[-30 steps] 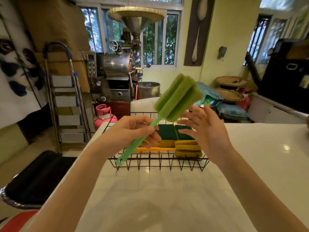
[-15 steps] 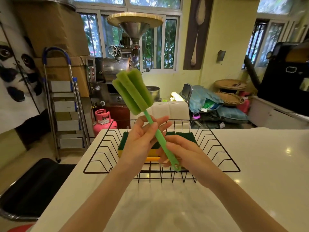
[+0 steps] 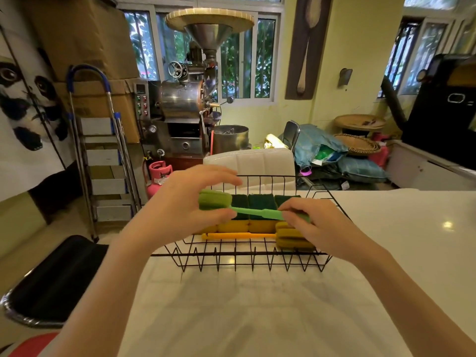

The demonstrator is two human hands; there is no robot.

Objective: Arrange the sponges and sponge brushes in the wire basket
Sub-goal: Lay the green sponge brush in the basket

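Observation:
A black wire basket (image 3: 247,261) stands on the white counter. Inside it lies a row of yellow sponges with dark green scrub tops (image 3: 260,202), and in front of them a yellow sponge brush (image 3: 291,235) with its head to the right. I hold a green sponge brush (image 3: 247,210) level over the basket, head to the left. My left hand (image 3: 180,204) grips the foam head; my right hand (image 3: 319,225) pinches the handle end.
A white padded chair back (image 3: 252,161) stands just behind the basket. A black stool seat (image 3: 54,276) sits at the counter's left edge. Beyond are a step ladder (image 3: 103,155), a pink gas cylinder (image 3: 159,173) and a metal roasting machine (image 3: 185,104).
The green brush went from upright in front of me to lying level over the basket. My left hand moved from the handle to its head, and both hands lowered toward the basket.

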